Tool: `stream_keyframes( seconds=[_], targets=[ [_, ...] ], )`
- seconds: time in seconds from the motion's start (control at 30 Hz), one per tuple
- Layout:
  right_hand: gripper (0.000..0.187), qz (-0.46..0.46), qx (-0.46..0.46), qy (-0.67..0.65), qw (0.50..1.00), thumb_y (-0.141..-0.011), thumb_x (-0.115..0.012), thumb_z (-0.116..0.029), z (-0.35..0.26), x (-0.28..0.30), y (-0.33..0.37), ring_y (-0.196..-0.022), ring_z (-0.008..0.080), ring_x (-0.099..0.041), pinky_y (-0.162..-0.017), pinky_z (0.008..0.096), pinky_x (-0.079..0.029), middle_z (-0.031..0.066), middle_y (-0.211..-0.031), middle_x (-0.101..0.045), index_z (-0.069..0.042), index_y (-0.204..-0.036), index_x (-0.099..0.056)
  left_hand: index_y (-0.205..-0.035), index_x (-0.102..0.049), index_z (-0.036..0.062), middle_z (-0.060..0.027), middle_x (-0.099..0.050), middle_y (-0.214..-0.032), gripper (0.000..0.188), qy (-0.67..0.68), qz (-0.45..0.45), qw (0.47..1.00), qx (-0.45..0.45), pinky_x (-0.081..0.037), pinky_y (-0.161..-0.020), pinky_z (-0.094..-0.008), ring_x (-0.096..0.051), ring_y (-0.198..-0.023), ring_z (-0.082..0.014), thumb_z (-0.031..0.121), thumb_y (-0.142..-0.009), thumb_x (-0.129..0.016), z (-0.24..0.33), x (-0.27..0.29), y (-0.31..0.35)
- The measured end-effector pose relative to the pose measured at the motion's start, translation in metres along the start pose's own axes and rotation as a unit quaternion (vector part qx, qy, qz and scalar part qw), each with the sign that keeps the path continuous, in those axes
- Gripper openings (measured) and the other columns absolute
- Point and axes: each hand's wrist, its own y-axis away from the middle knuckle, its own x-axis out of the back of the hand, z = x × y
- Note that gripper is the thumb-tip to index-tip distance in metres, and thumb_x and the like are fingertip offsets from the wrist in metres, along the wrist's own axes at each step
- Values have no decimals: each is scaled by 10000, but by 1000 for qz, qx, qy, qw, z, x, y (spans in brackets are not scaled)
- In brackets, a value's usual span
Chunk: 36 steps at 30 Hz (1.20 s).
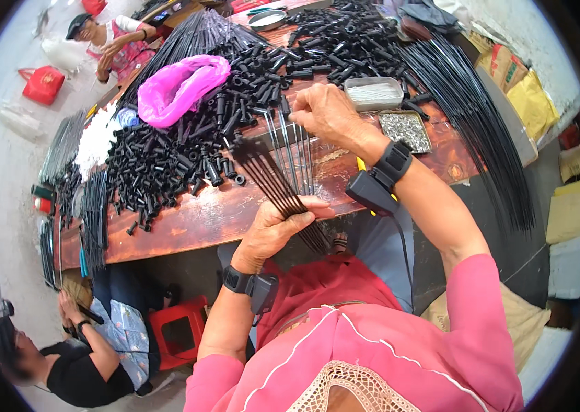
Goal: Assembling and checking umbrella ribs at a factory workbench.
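Note:
My left hand is closed around a fanned bundle of thin black rods, held at a slant over the table's near edge. The upper ends of the bundle look blurred. Above and to the right, my right hand has its fingers curled together; whatever is between the fingertips is too small or hidden to tell. Just below those fingertips, several slim shiny rods stretch toward me side by side on the wooden table. Short black tubes lie heaped to the left of both hands.
Right of my right hand are a clear box of thin white sticks and a tin of small silver parts. Long black rods overhang the right side. A pink plastic bag tops the heap. Two people sit leftward, near a red stool.

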Motion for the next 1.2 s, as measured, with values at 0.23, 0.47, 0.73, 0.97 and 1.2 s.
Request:
stream_keyframes(
  seconds=[0.23, 0.47, 0.73, 0.97, 1.2],
  targets=[
    [303, -89, 1, 23, 996, -709, -747, -294, -27, -30, -11, -661, 338, -671, -618, 406, -513, 203, -664, -652, 5, -726, -700, -1145, -644, -25, -99, -678, -1104, 236, 2, -13, 1000, -20, -471, -962, -322, -616, -1076, -179, 47, -949, -533, -4, -2, -2],
    [273, -108, -102, 121, 982, -657, -730, -215, -18, -45, -18, -730, 362, -690, -661, 431, -542, 250, -720, -659, 41, -743, -689, -1121, -650, -11, -79, -694, -1062, 221, -27, -12, 998, -49, -483, -926, -304, -631, -1018, -150, 73, -944, -547, -5, -4, -4],
    [140, -173, -231, -226, 931, -752, -712, -141, -22, -25, -14, -467, 82, -522, -395, 210, -355, 29, -684, -644, -11, -767, -664, -1130, -655, -3, -111, -701, -1055, 226, -46, 6, 995, -89, -494, -929, -331, -653, -1017, -191, 67, -938, -558, -9, -1, 5],
    [179, -191, -256, -465, 826, -848, -648, -33, -14, -11, -7, -561, 76, -597, -459, 169, -444, 84, -774, -673, 21, -1019, -639, -1142, -651, 20, -106, -705, -1045, 233, -56, 1, 990, -131, -505, -908, -328, -665, -1010, -196, 100, -943, -560, -17, -2, 5],
    [176, -165, -252, -312, 901, -841, -676, -81, -17, -12, -6, -554, 58, -585, -431, 159, -415, 51, -728, -666, 1, -996, -670, -1129, -652, 8, -106, -694, -1069, 223, -59, -5, 988, -143, -490, -931, -334, -650, -1031, -202, 91, -938, -572, -18, -2, 4]
  ],
)
